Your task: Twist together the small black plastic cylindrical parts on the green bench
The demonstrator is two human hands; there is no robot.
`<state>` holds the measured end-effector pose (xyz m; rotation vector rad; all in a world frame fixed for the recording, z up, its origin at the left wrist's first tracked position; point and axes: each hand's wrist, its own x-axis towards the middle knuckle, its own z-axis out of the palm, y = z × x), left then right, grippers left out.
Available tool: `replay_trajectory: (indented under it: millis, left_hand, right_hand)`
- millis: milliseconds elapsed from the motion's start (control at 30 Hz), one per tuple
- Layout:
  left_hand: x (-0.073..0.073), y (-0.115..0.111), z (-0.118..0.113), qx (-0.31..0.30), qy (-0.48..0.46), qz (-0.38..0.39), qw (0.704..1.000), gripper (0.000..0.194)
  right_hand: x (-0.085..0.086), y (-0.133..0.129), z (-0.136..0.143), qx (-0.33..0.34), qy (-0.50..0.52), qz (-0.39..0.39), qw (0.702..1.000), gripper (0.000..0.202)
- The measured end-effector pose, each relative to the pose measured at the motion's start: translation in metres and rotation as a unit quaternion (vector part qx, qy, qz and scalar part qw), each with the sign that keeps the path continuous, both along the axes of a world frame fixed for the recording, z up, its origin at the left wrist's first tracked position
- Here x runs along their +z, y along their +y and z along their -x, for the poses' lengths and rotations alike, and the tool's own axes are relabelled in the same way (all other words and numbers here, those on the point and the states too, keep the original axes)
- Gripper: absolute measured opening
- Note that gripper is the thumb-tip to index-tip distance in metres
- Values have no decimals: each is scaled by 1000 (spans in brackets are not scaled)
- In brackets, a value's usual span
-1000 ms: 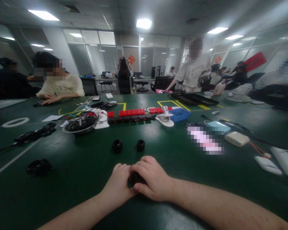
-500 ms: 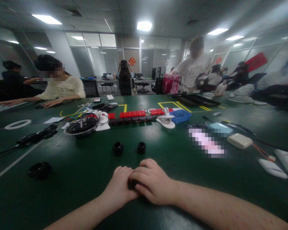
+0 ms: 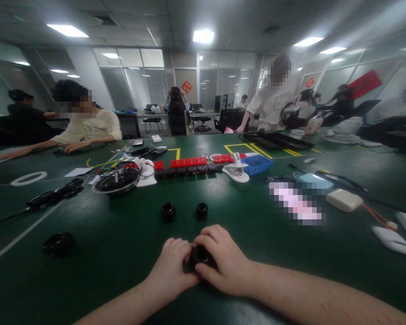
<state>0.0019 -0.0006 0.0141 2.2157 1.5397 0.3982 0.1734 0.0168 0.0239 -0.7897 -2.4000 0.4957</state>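
Note:
Low in the middle of the head view, a glossy black round piece (image 3: 203,256) with an opening sits between my two hands. My right hand (image 3: 225,262) curls around it from the right, thumb at the near side and fingers over the far side. My left hand (image 3: 172,266) is closed against its left side, its fingertips partly hidden by the right hand. Just beyond stand two similar black hollow pieces, one left (image 3: 168,211) and one right (image 3: 202,211). A larger black ring-shaped piece (image 3: 58,244) lies farther left.
Across the green table (image 3: 128,280) are a metal bowl of dark parts (image 3: 117,183), red sockets (image 3: 188,162), a white clip (image 3: 237,170) and a blue bin (image 3: 257,164). Bundled black cable (image 3: 54,193) lies left; a cream case (image 3: 344,200) lies right. A person (image 3: 91,122) sits opposite.
My right hand has shifted slightly right and its grip has widened, so more of the black piece shows between my hands. A standing person's pink bag has dropped mostly out of sight.

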Motion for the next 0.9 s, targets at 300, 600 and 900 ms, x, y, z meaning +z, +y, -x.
replay_trajectory:
  millis: [300, 600, 900]
  left_hand:
    - [0, -1, 1, -2, -7, 3, 1000, 20]
    - [-5, 0, 0, 9, 1, -7, 1000, 17]
    - [-8, 0, 1, -2, -18, -18, 1000, 18]
  right_hand:
    - [2, 1, 1, 13, -5, -17, 1000, 23]
    - [6, -2, 1, 22, -30, -64, 997, 26]
    - [10, -8, 2, 48, -73, -105, 991, 31]
